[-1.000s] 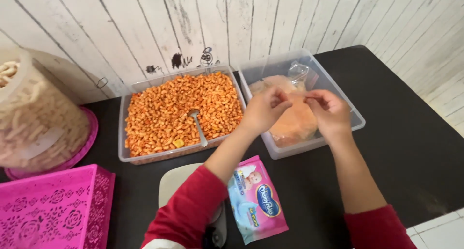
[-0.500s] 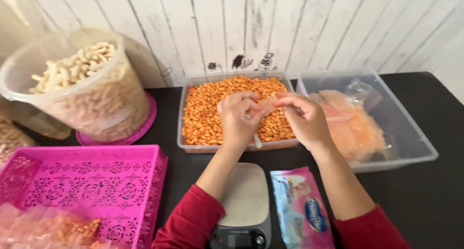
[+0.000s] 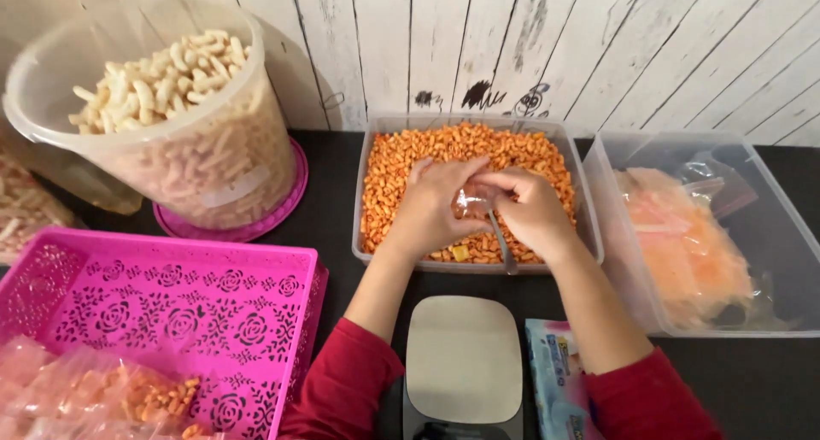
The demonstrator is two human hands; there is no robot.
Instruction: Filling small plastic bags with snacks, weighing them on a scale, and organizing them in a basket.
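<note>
Small clear plastic bag point(image 3: 472, 202): held between both hands over the clear tub of orange snacks point(image 3: 401, 162) at centre counter. Left hand point(image 3: 436, 209): fingers curled, pinching the bag's left edge. Right hand point(image 3: 530, 211): fingers closed, pinching the bag's right edge; a spoon handle point(image 3: 500, 243) lies just below it in the tub.

Left to right: pink lattice basket point(image 3: 162, 290) with filled bags point(image 3: 102, 397); round clear container of pale puffed sticks point(image 3: 162, 124) on a pink lid; grey kitchen scale point(image 3: 463, 359); blue-and-pink flat packet point(image 3: 557, 380); clear tub holding empty orange-tinted bags point(image 3: 683, 243).
</note>
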